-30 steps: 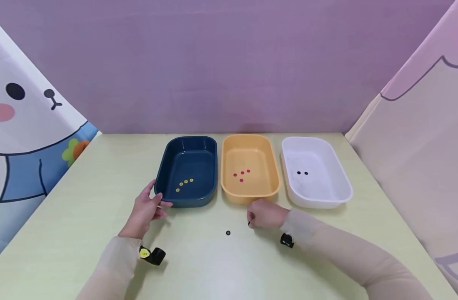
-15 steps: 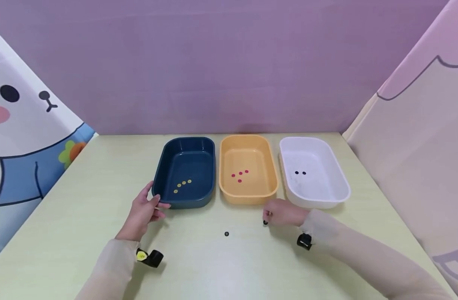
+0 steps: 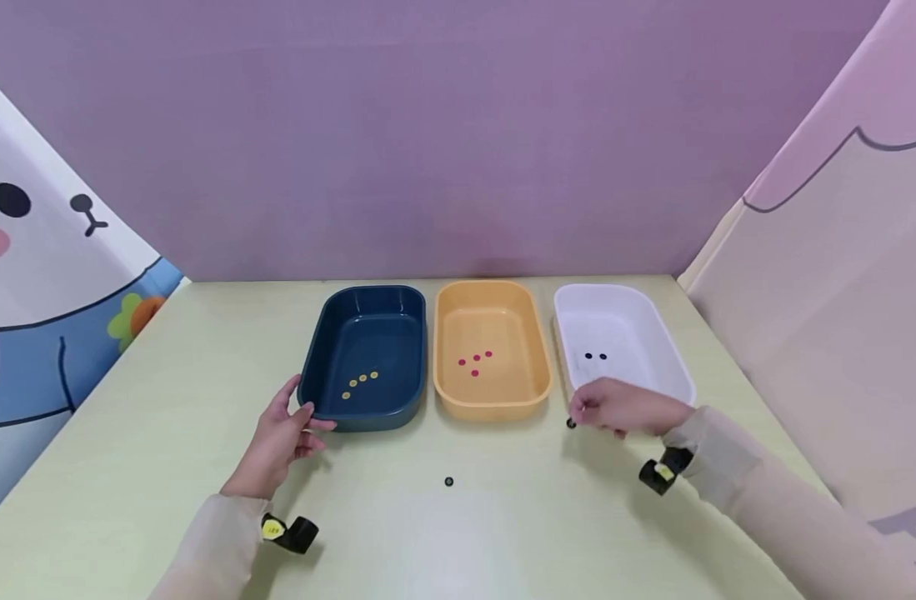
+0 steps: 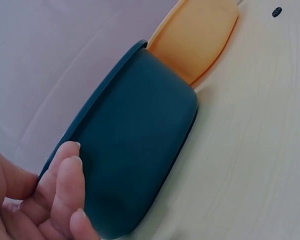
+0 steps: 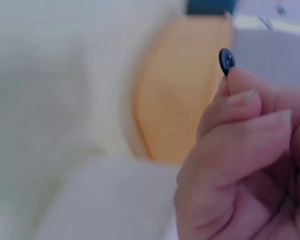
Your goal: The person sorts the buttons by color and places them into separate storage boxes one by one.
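Note:
My right hand (image 3: pixel 626 407) pinches a small black button (image 5: pixel 226 61) between thumb and fingertip, close to the front left corner of the white tray (image 3: pixel 608 317). Two black buttons (image 3: pixel 603 357) lie inside that tray. With thumb and fingers, my left hand (image 3: pixel 273 437) grips the near left corner of the dark blue tray (image 3: pixel 382 333) at its rim. Several yellow buttons (image 3: pixel 363 378) rest in the blue tray. Another black button (image 3: pixel 448 482) lies on the table in front of the trays.
Between the blue and white trays stands an orange tray (image 3: pixel 491 321) holding several pink buttons (image 3: pixel 476 358). All three trays stand in a row toward the back of the pale table (image 3: pixel 397 533). A purple backdrop (image 3: pixel 427 142) rises behind them.
My right hand has moved to the right with the black button, from in front of the orange tray to the white tray's front corner. The left hand keeps its grip on the blue tray.

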The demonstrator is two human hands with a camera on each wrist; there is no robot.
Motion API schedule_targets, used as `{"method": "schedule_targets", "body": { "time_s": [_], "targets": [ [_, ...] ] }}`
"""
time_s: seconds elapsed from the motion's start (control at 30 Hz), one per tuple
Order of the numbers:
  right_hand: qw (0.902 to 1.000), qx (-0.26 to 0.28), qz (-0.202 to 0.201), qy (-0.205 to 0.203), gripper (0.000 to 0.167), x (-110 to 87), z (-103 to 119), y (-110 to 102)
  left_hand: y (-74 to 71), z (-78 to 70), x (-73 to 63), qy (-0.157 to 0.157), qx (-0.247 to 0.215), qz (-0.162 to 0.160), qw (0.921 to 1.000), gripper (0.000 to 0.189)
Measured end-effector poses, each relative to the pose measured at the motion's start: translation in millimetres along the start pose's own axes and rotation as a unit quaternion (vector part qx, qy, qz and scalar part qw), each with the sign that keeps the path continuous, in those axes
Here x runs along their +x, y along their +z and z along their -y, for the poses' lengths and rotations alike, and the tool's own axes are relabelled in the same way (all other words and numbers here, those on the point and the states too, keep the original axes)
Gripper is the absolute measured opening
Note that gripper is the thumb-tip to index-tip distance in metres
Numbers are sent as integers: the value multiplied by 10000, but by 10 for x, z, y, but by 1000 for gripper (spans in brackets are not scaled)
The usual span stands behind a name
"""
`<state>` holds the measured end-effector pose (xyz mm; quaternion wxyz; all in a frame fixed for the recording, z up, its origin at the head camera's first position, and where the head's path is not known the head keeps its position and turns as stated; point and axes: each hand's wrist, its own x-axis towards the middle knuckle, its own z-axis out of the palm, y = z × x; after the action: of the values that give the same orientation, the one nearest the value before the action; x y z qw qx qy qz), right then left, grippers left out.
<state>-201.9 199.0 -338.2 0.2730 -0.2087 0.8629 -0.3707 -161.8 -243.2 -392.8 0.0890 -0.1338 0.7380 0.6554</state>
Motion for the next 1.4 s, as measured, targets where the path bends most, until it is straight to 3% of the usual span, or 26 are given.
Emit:
{"method": "schedule_targets", "body": {
  "time_s": [0.23,0.5,0.6,0.8,1.0,1.17,1.4],
  "targets": [
    [9949,918,-182,375,12,151,-55,-525,-26,-24,35,52,83,-39,9999,65],
    [9803,1262,-999,1142,22,328,-294,-907,-24,-19,41,3,125,-38,9999,63],
    [9731,1305,-1241,1437,26,370,-344,-967,-25,-20,34,-23,159,-53,9999,63],
    [9688,1101,-1489,1646,12,499,-412,-1001,-41,-20,19,-45,164,-66,9998,63],
    [9578,933,-1709,2115,13,624,-629,-995,-39,-6,3,3,209,-63,9998,63],
    [9568,635,-1653,2306,30,629,-810,-992,-4,17,-12,-7,260,-52,9996,63],
    [9631,-43,-1436,2278,30,624,-887,-1020,13,-14,1,14,318,-69,9995,63]
  ]
}}
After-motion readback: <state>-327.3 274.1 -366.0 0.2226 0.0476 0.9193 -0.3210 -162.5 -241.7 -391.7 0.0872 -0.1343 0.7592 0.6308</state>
